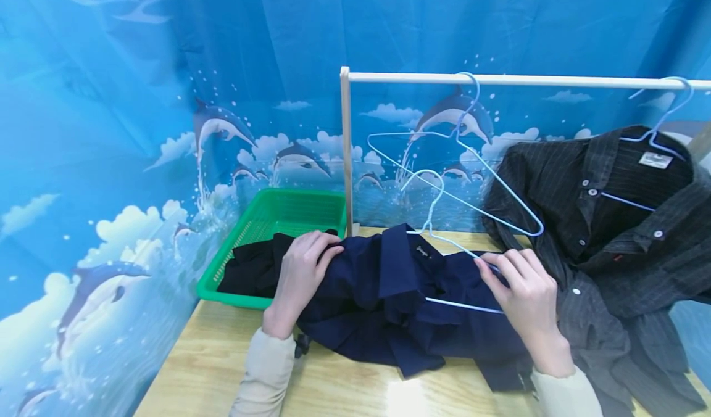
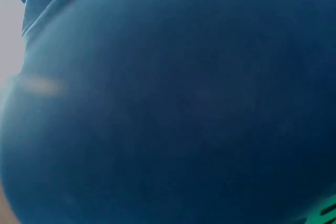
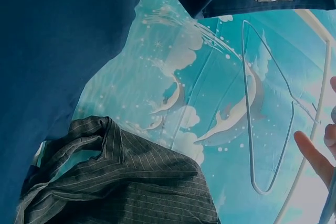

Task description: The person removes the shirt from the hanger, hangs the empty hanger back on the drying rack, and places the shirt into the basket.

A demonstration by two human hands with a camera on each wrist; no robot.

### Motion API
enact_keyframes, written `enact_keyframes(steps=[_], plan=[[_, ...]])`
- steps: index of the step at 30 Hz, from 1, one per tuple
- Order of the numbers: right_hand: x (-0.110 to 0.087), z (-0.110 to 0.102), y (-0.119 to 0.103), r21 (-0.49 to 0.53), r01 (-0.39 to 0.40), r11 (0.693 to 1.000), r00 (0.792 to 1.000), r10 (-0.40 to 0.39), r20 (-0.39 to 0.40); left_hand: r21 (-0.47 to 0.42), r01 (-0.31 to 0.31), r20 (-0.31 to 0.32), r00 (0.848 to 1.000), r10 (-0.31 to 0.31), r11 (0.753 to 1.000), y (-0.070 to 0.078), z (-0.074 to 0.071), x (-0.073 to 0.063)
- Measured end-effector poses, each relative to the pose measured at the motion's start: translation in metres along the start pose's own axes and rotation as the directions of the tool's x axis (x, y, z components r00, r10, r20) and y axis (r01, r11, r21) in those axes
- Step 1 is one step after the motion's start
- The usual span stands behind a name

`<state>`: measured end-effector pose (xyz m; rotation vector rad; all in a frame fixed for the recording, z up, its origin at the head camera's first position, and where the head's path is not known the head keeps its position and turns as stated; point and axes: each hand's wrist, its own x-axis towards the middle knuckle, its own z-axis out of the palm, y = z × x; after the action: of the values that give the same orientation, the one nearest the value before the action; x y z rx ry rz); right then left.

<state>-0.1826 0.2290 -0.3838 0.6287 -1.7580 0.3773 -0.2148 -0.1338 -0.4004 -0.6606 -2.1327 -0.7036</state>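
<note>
1. Two hands are at work in front of the clothes rack [image 1: 528, 80]: the left hand [image 1: 300, 269] pinches shoulder cloth of a navy collared shirt [image 1: 397, 275], while the right hand [image 1: 522, 287] grips a pale-blue wire hanger [image 1: 464, 305] by its right arm. Whether those fingers also catch cloth, I cannot tell.
2. That shirt lies bunched on the wooden table [image 1: 222, 355], before and below the rack. Its right shoulder could slip off if the hanger's arm misses the inside.
3. Loose folds could snag the wire or double the collar under, should either side be tugged too hard.
4. A bare wire hanger [image 1: 458, 134] dangles from the rack's bar; the gripped hanger's hook could tangle with it if raised straight up.
5. Right on the rack hangs a charcoal pinstriped shirt [image 1: 639, 281]; an outward swing could catch its sleeve.
6. Left of the rack's post, black cloth [image 1: 255, 263] in the green basket [image 1: 239, 300] could be dragged out if the left fingertips hook it.
</note>
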Motion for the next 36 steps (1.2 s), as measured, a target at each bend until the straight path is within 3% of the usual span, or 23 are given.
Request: enact_keyframes(steps=[6,19,28,36], plan=[[0.001,-0.002,0.002,0.001,-0.012,1.000,1.000,0.012,-0.016,0.048,-0.019,0.011,1.000,0.018,0.999,-0.003,-0.001,-0.001],[0.000,-0.010,0.010,-0.020,-0.051,0.999,0.999,0.051,0.000,0.006,0.024,-0.002,1.000,-0.024,1.000,-0.012,-0.002,-0.003],[0.001,-0.018,0.017,-0.045,-0.074,0.996,0.997,0.074,0.003,0.025,0.069,-0.079,0.995,-0.067,0.997,-0.019,-0.009,-0.004],[0.004,-0.027,0.025,-0.082,-0.089,0.993,0.996,0.088,-0.006,0.042,0.151,-0.156,0.977,-0.143,0.988,-0.025,-0.016,-0.004]])
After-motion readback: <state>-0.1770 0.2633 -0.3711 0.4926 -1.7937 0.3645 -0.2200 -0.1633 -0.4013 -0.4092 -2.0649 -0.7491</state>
